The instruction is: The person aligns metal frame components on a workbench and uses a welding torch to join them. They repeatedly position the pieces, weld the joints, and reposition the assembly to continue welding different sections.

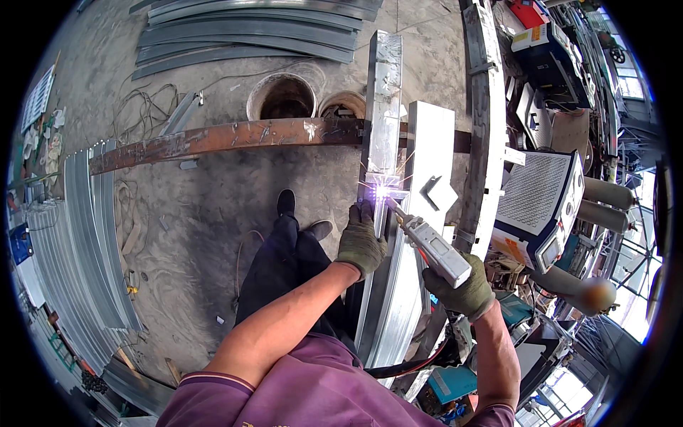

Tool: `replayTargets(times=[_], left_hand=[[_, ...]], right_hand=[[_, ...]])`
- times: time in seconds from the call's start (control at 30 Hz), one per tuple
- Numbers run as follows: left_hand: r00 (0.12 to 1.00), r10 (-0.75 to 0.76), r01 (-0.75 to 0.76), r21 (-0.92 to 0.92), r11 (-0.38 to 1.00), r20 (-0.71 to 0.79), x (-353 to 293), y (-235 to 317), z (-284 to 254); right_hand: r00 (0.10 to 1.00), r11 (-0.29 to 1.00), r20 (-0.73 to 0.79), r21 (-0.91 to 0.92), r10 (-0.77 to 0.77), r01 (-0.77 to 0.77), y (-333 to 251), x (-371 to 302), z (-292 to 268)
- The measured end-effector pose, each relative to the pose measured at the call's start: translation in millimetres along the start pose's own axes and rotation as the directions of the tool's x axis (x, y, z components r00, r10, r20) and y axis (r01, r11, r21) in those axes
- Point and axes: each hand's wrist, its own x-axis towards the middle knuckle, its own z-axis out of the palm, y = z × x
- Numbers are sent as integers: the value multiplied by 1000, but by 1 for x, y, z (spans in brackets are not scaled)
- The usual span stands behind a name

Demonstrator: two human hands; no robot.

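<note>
Right hand (464, 290) wraps the torch (439, 252), left hand (361, 246) half-curls, hold unclear; welding the metal bar (388, 132) beyond seems underway, needing steadiness.

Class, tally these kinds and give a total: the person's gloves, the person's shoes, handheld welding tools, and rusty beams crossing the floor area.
Green fabric work gloves: 2
Dark closed shoes: 2
Grey boxy welding torch: 1
Rusty brown metal beam: 1
Total: 6
</note>
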Motion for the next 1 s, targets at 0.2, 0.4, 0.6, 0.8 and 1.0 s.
replayTargets(times=[0.2,0.4,0.6,0.8,1.0], left_hand=[[984,-1,19,-100,995,179,6,2,-13],[981,-33,61,-142,988,191,3,3,-17],[947,-86,139,-154,978,309,7,10,-35],[970,-75,112,-155,982,229,3,9,-29],[981,-64,87,-121,989,184,2,6,-20]], right_hand=[[994,995,45,13,103,-104,-4,-2,-3],[993,994,43,25,106,-108,-2,-5,-4],[996,996,44,-51,80,-77,3,-7,-2],[988,989,50,20,143,-144,-2,-8,-4],[996,997,44,-24,74,-73,1,-10,-4]])
